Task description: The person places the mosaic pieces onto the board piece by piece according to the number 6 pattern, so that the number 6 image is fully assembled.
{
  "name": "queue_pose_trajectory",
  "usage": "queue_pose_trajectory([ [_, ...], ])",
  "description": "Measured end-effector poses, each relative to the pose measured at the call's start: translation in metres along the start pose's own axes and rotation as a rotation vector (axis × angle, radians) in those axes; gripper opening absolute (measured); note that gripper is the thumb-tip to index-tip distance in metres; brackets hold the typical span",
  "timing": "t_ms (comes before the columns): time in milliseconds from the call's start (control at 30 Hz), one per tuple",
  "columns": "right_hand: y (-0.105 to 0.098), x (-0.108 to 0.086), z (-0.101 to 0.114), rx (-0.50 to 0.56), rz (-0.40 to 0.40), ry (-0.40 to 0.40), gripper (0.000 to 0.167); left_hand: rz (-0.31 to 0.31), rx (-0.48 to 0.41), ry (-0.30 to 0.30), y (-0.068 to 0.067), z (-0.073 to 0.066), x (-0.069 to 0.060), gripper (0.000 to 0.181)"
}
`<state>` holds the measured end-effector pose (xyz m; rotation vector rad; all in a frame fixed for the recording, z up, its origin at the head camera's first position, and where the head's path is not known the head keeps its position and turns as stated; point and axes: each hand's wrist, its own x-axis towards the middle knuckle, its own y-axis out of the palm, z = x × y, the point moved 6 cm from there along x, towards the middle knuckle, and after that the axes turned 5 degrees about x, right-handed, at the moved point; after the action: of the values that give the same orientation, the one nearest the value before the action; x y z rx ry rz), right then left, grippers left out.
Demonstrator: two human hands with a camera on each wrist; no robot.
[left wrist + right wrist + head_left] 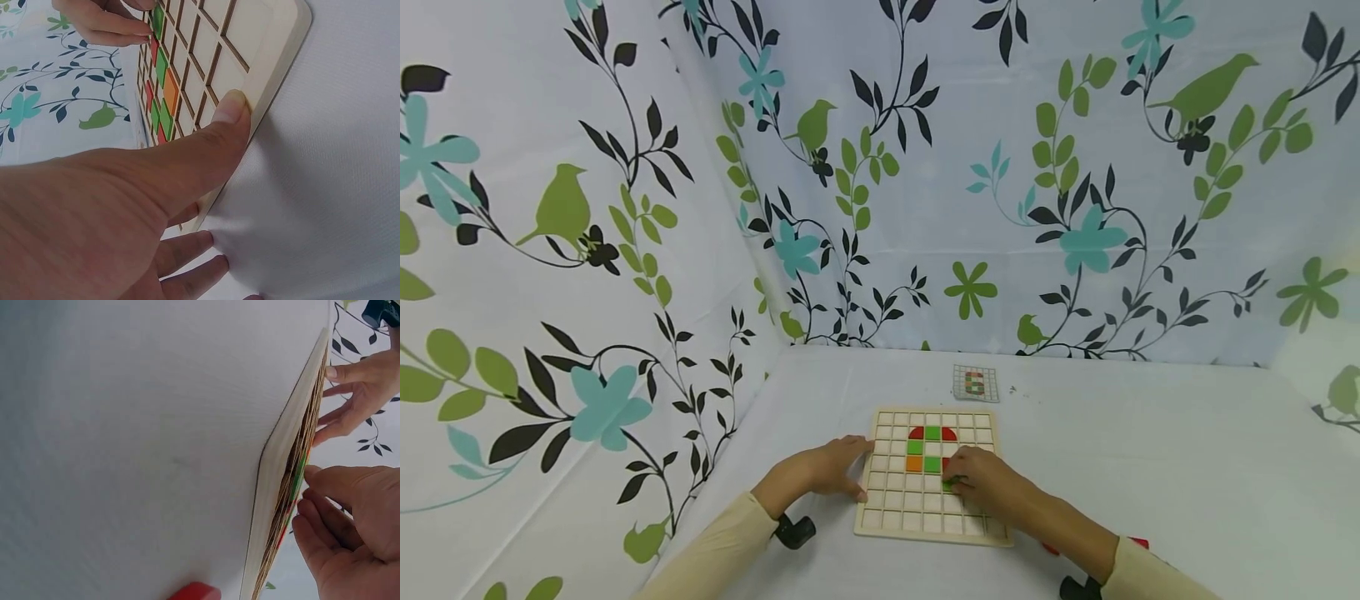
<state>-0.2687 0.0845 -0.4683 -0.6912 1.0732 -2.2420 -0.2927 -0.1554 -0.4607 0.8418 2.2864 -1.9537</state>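
Green tile at right fingers, wooden board against left fingers

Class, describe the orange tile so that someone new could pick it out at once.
On the white table, find the pale wooden grid board. In the head view, follow its leftmost coloured column down past a red tile and a green tile to the orange tile at the bottom. It is the only orange one showing on the board.

The gridded board at lower centre looks like smooth, matt wood from here; the backdrop up top, creased cloth.
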Motion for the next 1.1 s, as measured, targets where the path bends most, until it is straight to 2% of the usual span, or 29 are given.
queue_pose_trajectory([
  [100, -0.006, -0.003, -0.005, 0.064, -0.026, 0.081, 0.013, 0.003, -0.001, 0.001, 0.001, 0.001, 0.000, 0.087],
  [233, -0.026, -0.014, -0.016, 0.174, -0.098, 0.193, 0.013, 0.001, 0.000, 0.001, 0.001, 0.002, 0.000, 0.088],
  [333, -0.045, -0.027, -0.023, 0.207, -0.172, 0.214, 0.015, -0.001, -0.002, 0.003, 0.002, 0.002, 0.000, 0.088],
  [433, -0.060, -0.041, -0.034, 0.238, -0.224, 0.279, 0.017, 0.001, 0.004, 0.011, 0.002, 0.002, 0.000, 0.088],
  [567, -0.075, -0.062, -0.049, 0.279, -0.262, 0.374, 0.023, 0.004, 0.014, 0.019, 0.002, 0.003, 0.002, 0.088],
  [667, -0.082, -0.078, -0.060, 0.267, -0.272, 0.433, 0.028, 0.005, 0.016, 0.021, 0.002, 0.004, 0.003, 0.088],
  [833, -0.082, -0.101, -0.072, 0.264, -0.261, 0.503, 0.032, 0.005, 0.015, 0.015, 0.001, 0.003, 0.004, 0.087],
  [1100, -0.062, -0.124, -0.082, 0.334, -0.207, 0.556, 0.031, 0.005, 0.014, 0.017, -0.001, 0.001, 0.002, 0.086],
])
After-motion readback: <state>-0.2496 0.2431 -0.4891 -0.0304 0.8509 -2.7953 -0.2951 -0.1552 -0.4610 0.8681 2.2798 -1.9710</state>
